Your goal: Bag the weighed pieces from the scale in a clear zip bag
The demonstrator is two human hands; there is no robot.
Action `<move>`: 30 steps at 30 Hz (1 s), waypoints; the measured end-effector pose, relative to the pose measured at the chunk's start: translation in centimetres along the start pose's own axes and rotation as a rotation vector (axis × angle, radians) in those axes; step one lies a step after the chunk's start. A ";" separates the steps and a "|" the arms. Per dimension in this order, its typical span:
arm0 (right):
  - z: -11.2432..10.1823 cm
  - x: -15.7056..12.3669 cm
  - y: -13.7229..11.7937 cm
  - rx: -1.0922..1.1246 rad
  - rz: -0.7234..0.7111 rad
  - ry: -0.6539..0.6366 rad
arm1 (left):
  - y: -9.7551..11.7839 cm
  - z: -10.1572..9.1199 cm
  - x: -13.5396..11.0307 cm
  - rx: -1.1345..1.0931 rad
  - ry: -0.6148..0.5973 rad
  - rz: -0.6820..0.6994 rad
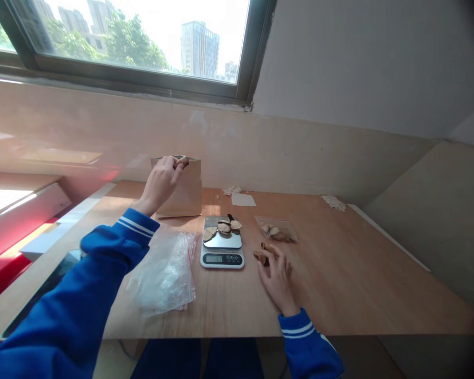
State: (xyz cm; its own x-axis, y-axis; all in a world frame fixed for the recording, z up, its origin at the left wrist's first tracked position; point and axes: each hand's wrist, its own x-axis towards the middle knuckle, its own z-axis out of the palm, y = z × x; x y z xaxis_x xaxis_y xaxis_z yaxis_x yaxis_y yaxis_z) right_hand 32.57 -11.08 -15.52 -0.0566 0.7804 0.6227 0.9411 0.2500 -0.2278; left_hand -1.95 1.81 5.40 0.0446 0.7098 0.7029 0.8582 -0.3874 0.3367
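Left sleeve: blue, with white stripes, it (63, 300) crosses the near left corner of the wooden table (351, 284).
Left hand: raised at the mouth of the upright kraft paper bag (187, 192); thumb and fingers of the left hand (163, 176) are pinched together on a dried piece (183, 161).
Right hand: low over the table, right of the digital scale (233, 242); fingers of the right hand (278, 276) are half curled at some curled brown pieces (262, 258) (gripped or merely touched, the view cannot tell).
Scale hazard: the slices on the platform (224, 228) sit stacked and partly over its edge; a brushing sleeve could tip one off or disturb the reading (digits too small to read).
Paper bag hazard: a pull on its rim could topple it.
Plastic bag hazard: the loose zip-lock bags (164, 279) lie beneath the left forearm and could catch on the cuff.
Slice appearance: pale tan and dry, some dark-edged.
Filled zip-lock bag: similar pieces show through its clear film (277, 230), beyond the right hand.
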 end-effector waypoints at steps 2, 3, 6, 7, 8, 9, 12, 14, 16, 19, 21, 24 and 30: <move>0.1 -0.1 0.0 -0.001 0.047 0.043 | 1.5 0.8 -1.8 -0.113 -0.031 0.050; 0.1 -0.1 0.1 0.002 0.073 0.063 | 2.4 1.4 -3.0 -0.178 -0.096 0.053; 0.4 0.0 0.6 0.020 0.122 0.109 | 5.0 3.6 -7.3 -0.373 -0.377 -0.011; 0.5 -0.1 0.7 0.026 0.128 0.116 | 5.7 4.4 -8.6 -0.426 -0.500 -0.040; 0.5 -0.1 0.8 0.032 0.131 0.120 | 6.2 5.3 -9.6 -0.472 -0.608 -0.061; 0.6 -0.1 0.9 0.038 0.129 0.120 | 6.5 6.1 -10.5 -0.499 -0.663 -0.075; 0.5 -0.3 0.9 0.054 0.115 0.116 | 6.8 8.3 -12.2 -0.527 -0.646 -0.168; 0.4 -0.4 0.9 0.065 0.108 0.112 | 6.5 9.4 -12.7 -0.500 -0.596 -0.182; 0.4 -0.4 0.8 0.077 0.109 0.110 | 6.2 10.2 -13.0 -0.455 -0.557 -0.113; 0.4 -0.3 0.8 0.094 0.115 0.120 | 6.1 10.5 -13.3 -0.373 -0.507 0.008; 0.4 -0.3 0.8 0.104 0.117 0.127 | 6.2 9.9 -13.2 -0.329 -0.482 0.047; 0.3 -0.2 0.8 0.118 0.120 0.123 | 6.5 7.9 -12.8 -0.299 -0.426 0.057; 0.3 -0.4 0.8 0.121 0.127 0.080 | 5.8 3.1 -13.8 -0.252 -0.292 -0.168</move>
State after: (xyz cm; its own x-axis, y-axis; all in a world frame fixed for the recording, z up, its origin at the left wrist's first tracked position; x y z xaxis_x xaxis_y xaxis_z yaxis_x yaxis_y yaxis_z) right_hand 33.22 -11.06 -16.16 0.0916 0.7631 0.6397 0.8918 0.2230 -0.3937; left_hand 3.97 -8.41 -4.27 0.0883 0.8983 0.4304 0.7158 -0.3577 0.5998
